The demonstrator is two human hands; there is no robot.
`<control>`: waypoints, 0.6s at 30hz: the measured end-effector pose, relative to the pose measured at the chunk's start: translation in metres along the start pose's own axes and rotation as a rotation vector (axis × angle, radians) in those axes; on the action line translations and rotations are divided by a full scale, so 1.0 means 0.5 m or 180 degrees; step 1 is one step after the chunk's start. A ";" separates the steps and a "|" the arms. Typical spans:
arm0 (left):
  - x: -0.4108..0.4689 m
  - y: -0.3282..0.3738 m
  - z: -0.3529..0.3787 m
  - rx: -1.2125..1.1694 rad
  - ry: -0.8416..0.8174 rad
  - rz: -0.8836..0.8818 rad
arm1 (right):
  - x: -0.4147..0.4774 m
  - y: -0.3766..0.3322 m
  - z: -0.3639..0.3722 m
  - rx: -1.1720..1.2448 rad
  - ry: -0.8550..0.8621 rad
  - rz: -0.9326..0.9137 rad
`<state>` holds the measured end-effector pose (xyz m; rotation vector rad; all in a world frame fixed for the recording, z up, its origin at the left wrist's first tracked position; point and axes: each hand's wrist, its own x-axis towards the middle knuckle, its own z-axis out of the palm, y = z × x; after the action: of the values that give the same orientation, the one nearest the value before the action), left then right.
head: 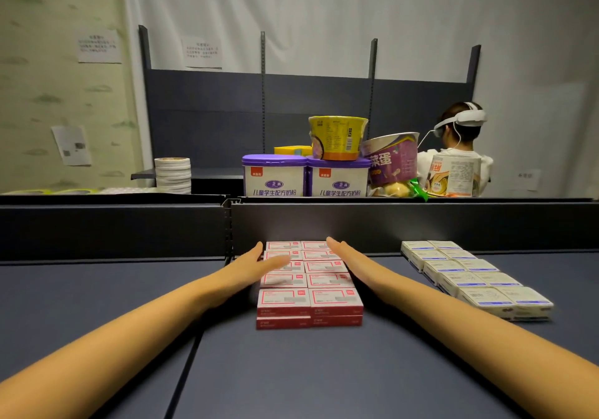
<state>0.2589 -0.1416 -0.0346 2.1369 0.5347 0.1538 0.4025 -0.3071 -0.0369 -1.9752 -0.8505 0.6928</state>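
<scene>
Red boxes (309, 284), two columns against the shelf's (324, 373) back wall. Left hand (254, 267) at 9 o'clock and right hand (351, 264) at 3 o'clock press flat, fingers straight, likely squaring the rows.

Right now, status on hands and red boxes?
Left hand, right hand open, flat against the sides of the red boxes. Blue boxes apart to the right; nothing between.

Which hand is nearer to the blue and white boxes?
Right. The right hand rests against the right side of the red boxes, with bare shelf between it and the blue and white boxes. The left hand rests at their left side, farther away.
</scene>
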 end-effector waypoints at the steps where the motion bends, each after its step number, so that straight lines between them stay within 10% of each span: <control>1: -0.012 -0.011 -0.005 0.0067 -0.0037 -0.0076 | -0.010 0.007 -0.006 -0.0030 0.0023 -0.0036; 18: -0.115 -0.057 0.009 0.0870 0.0184 0.0790 | -0.135 0.061 -0.020 -0.1530 -0.0274 -0.0876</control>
<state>0.1995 -0.1554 -0.0553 2.4693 0.3361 0.2958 0.3775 -0.3764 -0.0483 -2.1908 -1.4144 0.4402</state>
